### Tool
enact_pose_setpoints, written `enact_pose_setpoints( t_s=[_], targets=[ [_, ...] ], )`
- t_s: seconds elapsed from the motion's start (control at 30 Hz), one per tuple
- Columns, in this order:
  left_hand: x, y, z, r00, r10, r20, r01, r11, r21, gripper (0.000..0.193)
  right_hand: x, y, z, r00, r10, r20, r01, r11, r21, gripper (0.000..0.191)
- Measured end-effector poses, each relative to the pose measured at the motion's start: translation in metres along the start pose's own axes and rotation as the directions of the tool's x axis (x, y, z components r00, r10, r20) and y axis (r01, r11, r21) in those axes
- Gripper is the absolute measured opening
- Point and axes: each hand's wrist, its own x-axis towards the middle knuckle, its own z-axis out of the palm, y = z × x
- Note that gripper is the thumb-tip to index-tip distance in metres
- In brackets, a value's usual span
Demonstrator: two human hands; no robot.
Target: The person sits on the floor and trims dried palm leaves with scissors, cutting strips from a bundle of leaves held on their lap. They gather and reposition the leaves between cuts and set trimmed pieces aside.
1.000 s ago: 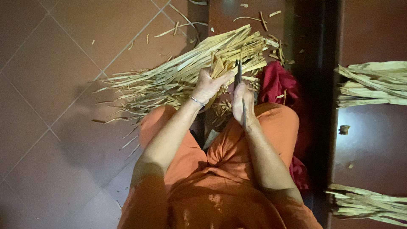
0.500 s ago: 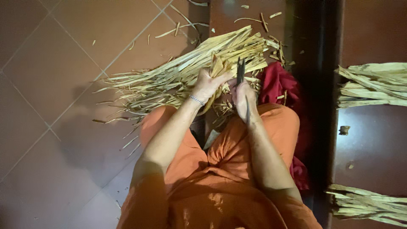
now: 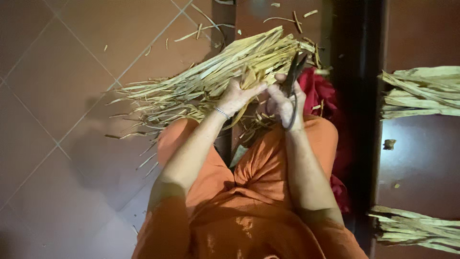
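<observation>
A big pile of dry strips (image 3: 206,81) lies on the floor (image 3: 57,96), in front of the knees. A cloth (image 3: 318,91) sits right of the pile. 2 more bundles (image 3: 421,91) lie by the floor's right edge.

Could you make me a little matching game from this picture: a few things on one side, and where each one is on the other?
Things:
1. dark shears
2. thin bracelet
3. red cloth
4. tied bundle of strips

Places:
A. on the left wrist
B. on the floor at the right edge
C. in the right hand
D. beside the right knee

Pairs: 1-C, 2-A, 3-D, 4-B
</observation>
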Motion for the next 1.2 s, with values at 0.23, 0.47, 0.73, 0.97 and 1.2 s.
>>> enact_pose_setpoints(
  t_s=[0.23,0.47,0.73,0.97,1.2],
  targets=[
    [-0.010,0.013,-0.006,0.979,0.144,0.141,-0.170,0.966,0.196,0.034,0.001,-0.015,0.004,0.999,-0.010,-0.042,0.007,0.998,-0.069,0.039],
    [-0.011,0.060,-0.051,0.995,-0.042,-0.089,0.053,0.991,0.125,0.021,0.017,0.009,0.002,0.948,-0.299,0.107,0.237,0.440,-0.866,0.067],
    [-0.047,0.160,-0.119,0.964,0.187,-0.190,-0.136,0.958,0.252,0.023,0.046,0.065,0.011,0.975,-0.104,0.198,0.204,0.055,-0.977,0.066],
    [-0.061,0.211,-0.183,0.942,0.179,-0.285,-0.042,0.903,0.429,0.022,0.034,0.063,0.016,0.984,-0.019,0.175,0.171,-0.114,-0.979,0.054],
    [-0.071,0.221,-0.206,0.961,0.161,-0.227,-0.073,0.932,0.354,0.025,-0.011,-0.011,0.077,0.861,-0.077,0.503,0.429,0.642,-0.635,0.106]
  ],
)
